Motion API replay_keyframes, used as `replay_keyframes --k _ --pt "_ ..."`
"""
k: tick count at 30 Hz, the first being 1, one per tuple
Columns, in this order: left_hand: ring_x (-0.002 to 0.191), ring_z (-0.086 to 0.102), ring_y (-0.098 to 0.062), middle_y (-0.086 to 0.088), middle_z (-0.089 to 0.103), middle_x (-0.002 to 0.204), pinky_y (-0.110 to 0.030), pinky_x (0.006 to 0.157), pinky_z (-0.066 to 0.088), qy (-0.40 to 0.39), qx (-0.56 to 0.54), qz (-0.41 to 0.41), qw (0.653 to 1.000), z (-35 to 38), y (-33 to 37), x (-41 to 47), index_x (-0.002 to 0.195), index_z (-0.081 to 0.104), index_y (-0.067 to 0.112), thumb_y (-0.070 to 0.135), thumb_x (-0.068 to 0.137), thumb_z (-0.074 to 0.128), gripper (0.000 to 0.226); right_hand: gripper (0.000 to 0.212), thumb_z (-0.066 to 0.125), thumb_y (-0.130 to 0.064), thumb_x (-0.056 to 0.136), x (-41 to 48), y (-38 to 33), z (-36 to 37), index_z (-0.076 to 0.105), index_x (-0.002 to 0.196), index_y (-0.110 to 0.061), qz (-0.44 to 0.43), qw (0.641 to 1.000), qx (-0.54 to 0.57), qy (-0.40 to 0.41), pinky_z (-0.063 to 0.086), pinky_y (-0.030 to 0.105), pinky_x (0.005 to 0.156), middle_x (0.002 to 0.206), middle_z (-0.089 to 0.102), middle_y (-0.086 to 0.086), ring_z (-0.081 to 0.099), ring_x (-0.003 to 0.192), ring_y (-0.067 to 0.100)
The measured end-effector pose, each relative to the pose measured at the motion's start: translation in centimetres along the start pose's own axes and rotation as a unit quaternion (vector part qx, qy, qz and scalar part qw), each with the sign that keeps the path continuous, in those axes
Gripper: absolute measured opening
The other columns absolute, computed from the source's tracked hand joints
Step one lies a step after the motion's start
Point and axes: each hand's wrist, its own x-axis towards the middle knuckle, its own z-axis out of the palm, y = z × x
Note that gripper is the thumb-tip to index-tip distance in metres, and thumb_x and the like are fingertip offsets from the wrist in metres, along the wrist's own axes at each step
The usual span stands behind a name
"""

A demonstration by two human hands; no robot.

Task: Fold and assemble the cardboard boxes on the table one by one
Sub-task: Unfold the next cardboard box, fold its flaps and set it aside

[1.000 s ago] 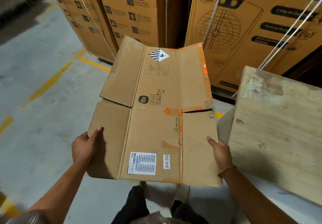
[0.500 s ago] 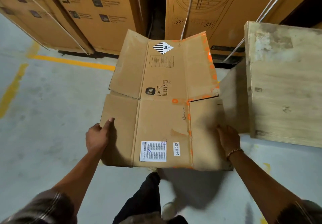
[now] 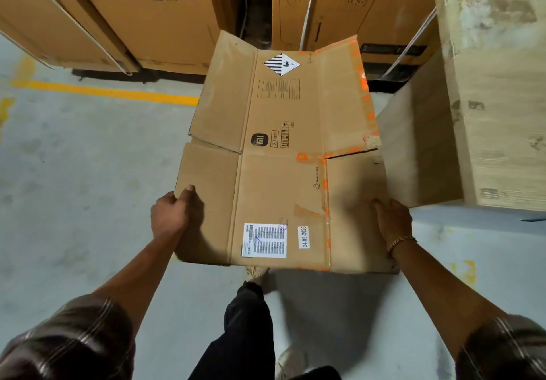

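While left hand [image 3: 170, 217], right hand [image 3: 393, 220] grip flat box [image 3: 280, 173]: table [image 3: 496, 99] just right, cartons [image 3: 147, 25] ahead.

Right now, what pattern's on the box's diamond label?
Black and white stripes across half the diamond label, rest white; head view shows it best.

**Matt cardboard, rough wood, bare concrete**

The flat box [image 3: 280, 158] is matt brown cardboard, creased, with scraps of glossy orange tape [image 3: 364, 80] and white paper labels [image 3: 264, 240]. At 2 o'clock the table [image 3: 496, 99] is rough, stained wood. The floor [image 3: 88, 173] is smooth grey concrete. The bracelet [image 3: 401, 240] at 4 o'clock looks like metal.
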Motion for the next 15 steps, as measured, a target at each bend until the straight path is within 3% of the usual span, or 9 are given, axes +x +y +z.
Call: replay_keyframes --k 4,8,15 --pt "0.088 0.061 -0.038 -0.016 0.065 0.087 -0.047 0.083 0.047 0.003 0.010 0.018 1.000 5.2 -2.2 4.9 0.079 0.057 0.010 0.056 0.099 0.052 0.051 0.033 0.060 -0.038 0.094 5.6 2.6 4.8 0.069 0.105 -0.008 -0.015 1.000 -0.010 0.005 0.041 0.035 0.080 0.109 0.067 0.014 0.056 0.094 0.031" --pt "0.090 0.063 -0.038 -0.015 0.068 0.091 -0.052 0.089 0.052 0.014 0.011 0.027 0.999 11.0 -5.6 10.0 0.087 0.062 0.008 0.061 0.097 0.050 0.056 0.037 0.059 -0.039 0.095 11.6 6.2 10.1 0.070 0.109 -0.006 -0.036 0.999 -0.012 0.020 0.043 0.035 0.081 0.107 0.068 0.015 0.056 0.093 0.031" --pt "0.092 0.062 -0.037 -0.016 0.067 0.095 -0.050 0.086 0.050 0.007 0.010 0.039 0.999 20.2 -11.9 17.1 0.093 0.062 0.004 0.059 0.100 0.049 0.057 0.030 0.058 -0.034 0.097 19.6 12.7 17.9 0.068 0.101 -0.006 -0.048 0.998 -0.011 0.024 0.038 0.034 0.083 0.099 0.064 0.013 0.056 0.093 0.031"
